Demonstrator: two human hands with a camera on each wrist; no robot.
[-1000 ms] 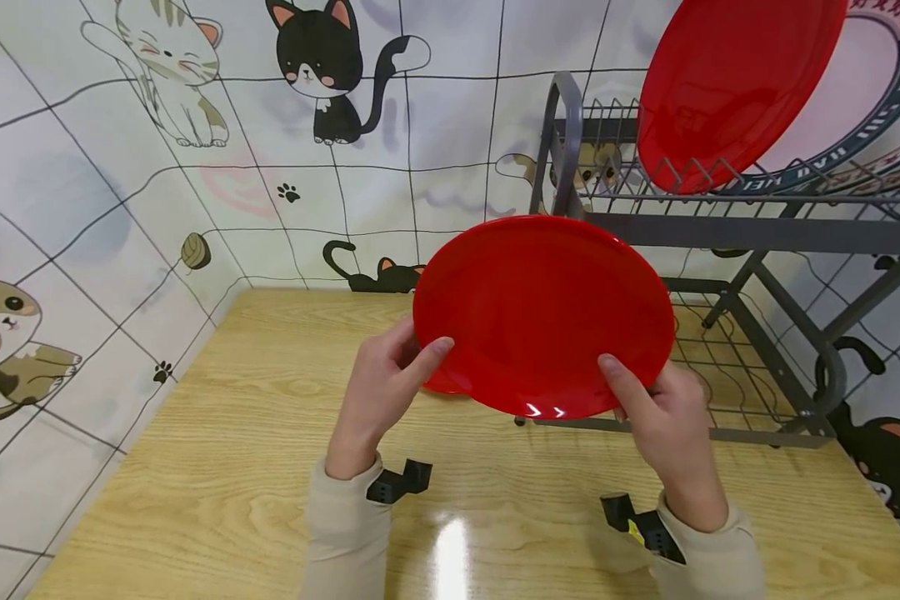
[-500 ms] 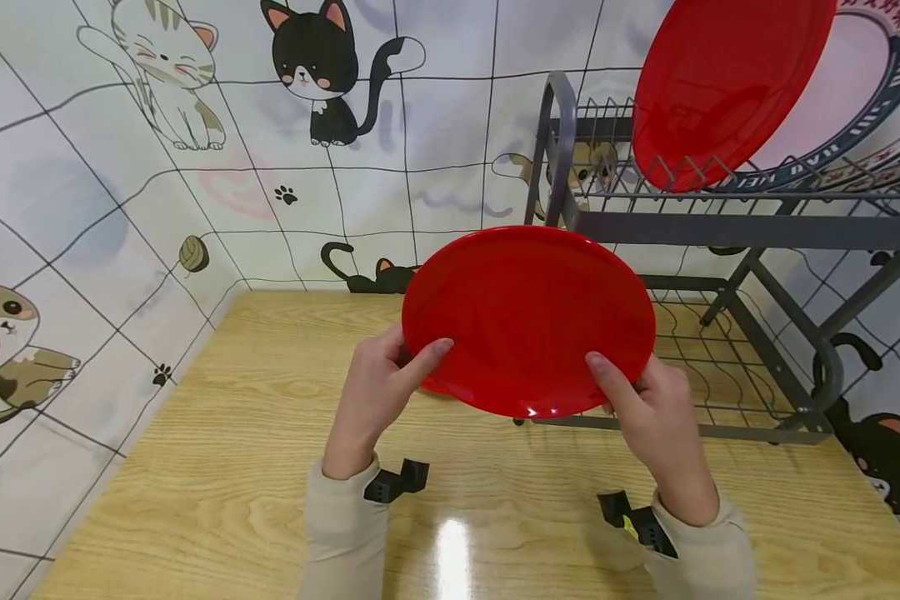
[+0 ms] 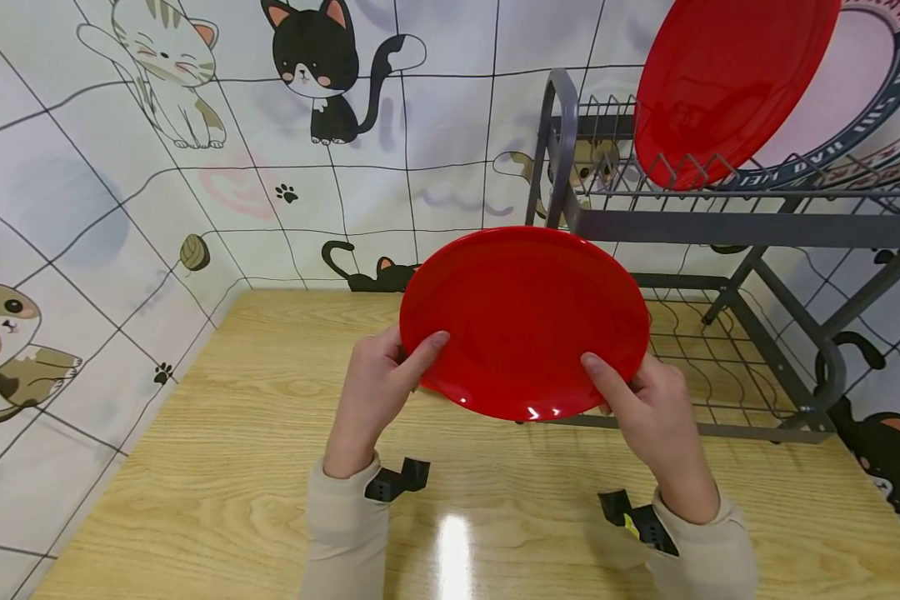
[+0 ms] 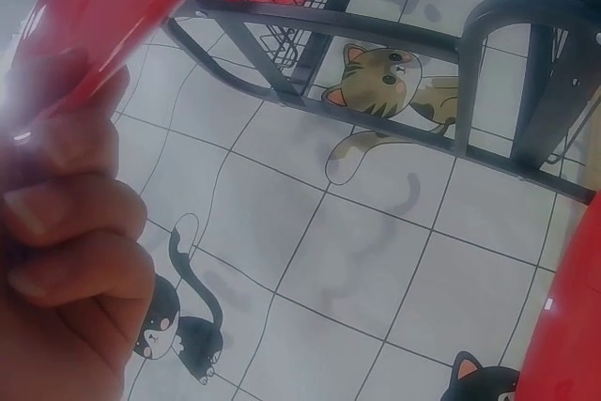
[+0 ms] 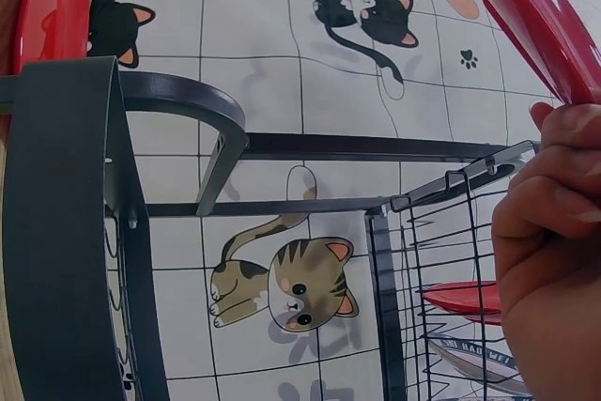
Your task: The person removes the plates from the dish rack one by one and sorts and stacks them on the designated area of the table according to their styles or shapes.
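Note:
A glossy red oval plate is held up above the table, its inner face toward me. My left hand grips its left edge, thumb on the face and fingers behind. On the lower right edge, my right hand holds it the same way. In the left wrist view the curled fingers of the left hand support the plate's underside. The right wrist view has the right hand curled at the plate's edge. Behind the held plate is another red piece, mostly hidden in the head view.
A dark grey two-tier dish rack stands at the right. Its upper tier holds a red plate leaning beside patterned plates. The lower wire tier is close behind my right hand. Cat-printed walls border the wooden table.
The held plate and my right hand have shifted a little to the left, mostly in the first half second. Both hands keep their grip.

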